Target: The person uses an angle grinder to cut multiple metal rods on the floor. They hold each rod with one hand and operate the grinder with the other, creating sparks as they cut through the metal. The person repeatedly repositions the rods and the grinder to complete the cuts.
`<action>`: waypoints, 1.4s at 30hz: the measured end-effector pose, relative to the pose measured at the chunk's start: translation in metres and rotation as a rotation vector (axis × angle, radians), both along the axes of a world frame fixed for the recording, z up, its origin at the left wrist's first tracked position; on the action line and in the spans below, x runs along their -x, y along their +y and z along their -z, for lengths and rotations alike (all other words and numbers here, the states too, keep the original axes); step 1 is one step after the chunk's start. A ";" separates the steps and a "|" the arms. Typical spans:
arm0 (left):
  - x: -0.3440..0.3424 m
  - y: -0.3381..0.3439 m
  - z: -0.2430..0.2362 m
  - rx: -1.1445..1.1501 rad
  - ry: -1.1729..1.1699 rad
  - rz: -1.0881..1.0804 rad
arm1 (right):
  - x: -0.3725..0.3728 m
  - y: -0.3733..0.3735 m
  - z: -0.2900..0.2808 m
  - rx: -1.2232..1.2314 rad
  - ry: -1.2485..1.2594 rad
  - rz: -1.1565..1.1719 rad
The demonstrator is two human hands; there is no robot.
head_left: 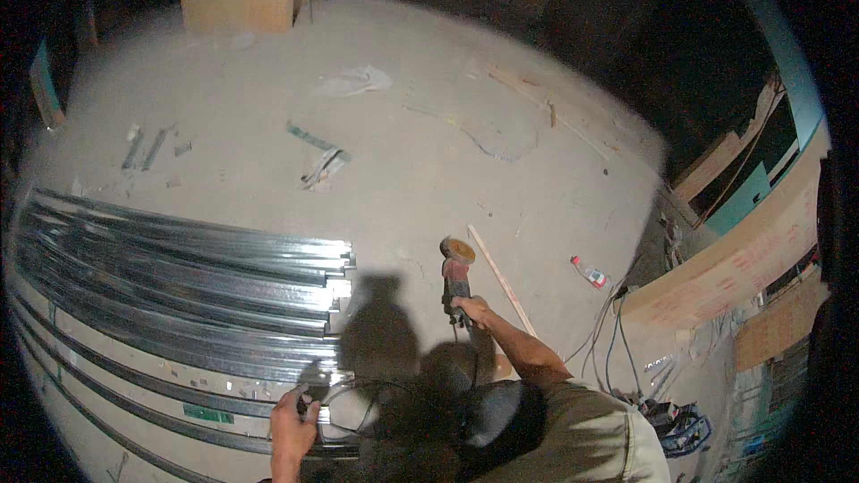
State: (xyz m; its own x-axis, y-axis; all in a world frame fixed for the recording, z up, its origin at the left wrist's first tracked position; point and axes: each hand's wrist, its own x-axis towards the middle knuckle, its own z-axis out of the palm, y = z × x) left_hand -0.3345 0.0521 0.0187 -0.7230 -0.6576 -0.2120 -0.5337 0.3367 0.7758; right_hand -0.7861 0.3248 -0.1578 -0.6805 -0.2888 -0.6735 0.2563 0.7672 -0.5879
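My right hand (472,310) is closed around the body of an angle grinder (456,279), red and dark, with a brownish disc at its far end. The grinder is held up over the floor, disc pointing away from me. My left hand (293,429) is at the near right ends of the metal profiles, fingers curled around something small and dark that I cannot make out. Beside that hand lies a stack of shiny metal profiles (179,277), their ends lined up toward the middle. Several separate metal profiles (134,376) lie nearer to me.
A wooden strip (501,277) lies just right of the grinder. Further right are a bottle with a red cap (588,272), dark cables (617,331) and leaning boards (725,277). Scraps (324,167) lie on the floor ahead. A blue-edged container (684,434) stands at lower right.
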 end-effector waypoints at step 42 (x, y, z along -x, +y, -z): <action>0.015 0.020 -0.029 -1.482 0.919 -0.058 | -0.287 -0.217 -0.238 0.660 -0.359 -0.451</action>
State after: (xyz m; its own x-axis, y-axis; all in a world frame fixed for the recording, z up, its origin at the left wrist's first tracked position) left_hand -0.3495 0.0725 0.0477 -0.9274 -0.3302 -0.1760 0.2343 -0.8793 0.4147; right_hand -0.4990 0.1082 0.0803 -0.1860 -0.8858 -0.4252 0.2656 0.3713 -0.8897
